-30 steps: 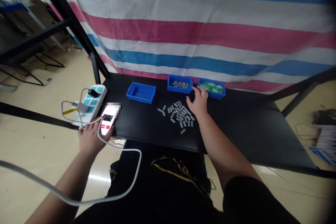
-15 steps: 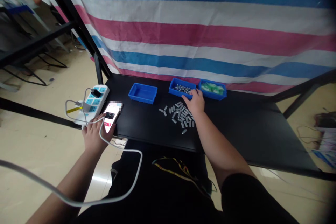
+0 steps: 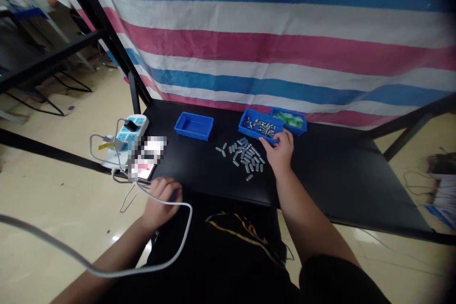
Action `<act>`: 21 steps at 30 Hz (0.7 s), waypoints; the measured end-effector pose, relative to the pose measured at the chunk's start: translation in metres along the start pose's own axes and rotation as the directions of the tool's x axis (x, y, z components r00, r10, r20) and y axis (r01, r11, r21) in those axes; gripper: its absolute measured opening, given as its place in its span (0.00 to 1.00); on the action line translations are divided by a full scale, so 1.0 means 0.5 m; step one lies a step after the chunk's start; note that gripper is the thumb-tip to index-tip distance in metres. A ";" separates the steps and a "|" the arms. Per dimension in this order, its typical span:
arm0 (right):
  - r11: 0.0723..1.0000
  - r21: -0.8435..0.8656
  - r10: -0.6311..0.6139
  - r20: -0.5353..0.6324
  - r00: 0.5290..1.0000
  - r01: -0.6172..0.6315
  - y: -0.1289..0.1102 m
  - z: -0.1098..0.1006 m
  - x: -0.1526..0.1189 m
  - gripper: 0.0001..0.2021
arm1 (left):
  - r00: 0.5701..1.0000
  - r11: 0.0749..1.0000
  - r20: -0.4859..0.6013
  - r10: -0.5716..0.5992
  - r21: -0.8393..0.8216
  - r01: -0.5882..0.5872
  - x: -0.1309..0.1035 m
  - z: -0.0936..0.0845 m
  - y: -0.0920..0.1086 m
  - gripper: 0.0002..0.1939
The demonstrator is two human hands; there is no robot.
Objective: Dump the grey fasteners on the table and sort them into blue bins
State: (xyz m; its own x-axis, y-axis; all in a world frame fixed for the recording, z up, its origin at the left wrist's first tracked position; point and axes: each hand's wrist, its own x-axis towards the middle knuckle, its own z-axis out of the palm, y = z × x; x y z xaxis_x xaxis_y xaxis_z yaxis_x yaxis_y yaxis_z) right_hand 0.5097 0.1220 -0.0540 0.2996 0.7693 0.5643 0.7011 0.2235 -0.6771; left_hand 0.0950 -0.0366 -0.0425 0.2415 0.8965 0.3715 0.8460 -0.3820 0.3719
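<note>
My right hand (image 3: 281, 151) grips the near right edge of a blue bin (image 3: 254, 134) that holds small metal screw-like parts (image 3: 265, 128). This bin is slightly tilted and overlaps the front left of another blue bin with green packets (image 3: 290, 118). Several grey metal cylinders (image 3: 249, 154) lie loose just in front. My left hand (image 3: 163, 202) is at the table's front edge with its fingers curled; whether anything is inside them is hidden. Left of the piles stands an empty blue bin (image 3: 194, 127).
A phone (image 3: 147, 157) lies at the left table edge, beside a white power strip (image 3: 133, 133) with plugs and cables. A white cable (image 3: 178, 204) loops across in front of my left hand. Black frame posts (image 3: 99, 23) and a striped sheet (image 3: 249, 47) stand behind the black table (image 3: 199, 166).
My left hand has left the phone and moved right to the table's front edge. My right hand has shifted right, and the bin of metal parts has moved right with it.
</note>
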 end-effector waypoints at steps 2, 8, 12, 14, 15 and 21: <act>0.999 0.049 0.017 -0.013 1.000 -0.017 0.005 -0.026 -0.019 0.19 | 0.994 0.988 -0.009 0.105 -0.112 -0.105 0.017 0.020 0.037 0.09; 0.994 -0.022 0.104 -0.047 0.994 -0.105 0.021 -0.104 -0.091 0.21 | 0.960 0.948 0.130 0.247 -0.236 -0.212 0.125 0.072 0.140 0.25; 0.988 -0.077 0.127 -0.125 0.984 -0.137 0.030 -0.132 -0.116 0.20 | 0.958 0.975 0.227 0.174 -0.176 -0.136 0.193 0.136 0.180 0.51; 0.985 -0.108 0.117 -0.164 0.980 -0.135 0.035 -0.138 -0.120 0.20 | 0.961 0.987 0.250 0.118 -0.138 -0.085 0.220 0.171 0.193 0.63; 0.983 -0.122 0.112 -0.185 0.976 -0.136 0.039 -0.139 -0.120 0.20 | 0.960 0.990 0.263 0.099 -0.123 -0.069 0.232 0.187 0.198 0.67; 0.975 -0.110 0.165 -0.235 0.958 -0.194 0.061 -0.130 -0.116 0.21 | 0.951 0.996 0.303 0.061 -0.077 -0.039 0.275 0.239 0.214 0.72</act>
State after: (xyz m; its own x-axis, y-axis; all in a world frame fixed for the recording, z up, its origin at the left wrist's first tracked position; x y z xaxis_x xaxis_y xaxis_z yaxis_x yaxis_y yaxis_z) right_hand 0.5558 0.0453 -0.0767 0.5543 0.6334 0.5400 0.6962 0.0027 -0.7178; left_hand 0.2756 0.0723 -0.0531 0.4253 0.8973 0.1183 0.7968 -0.4332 0.4213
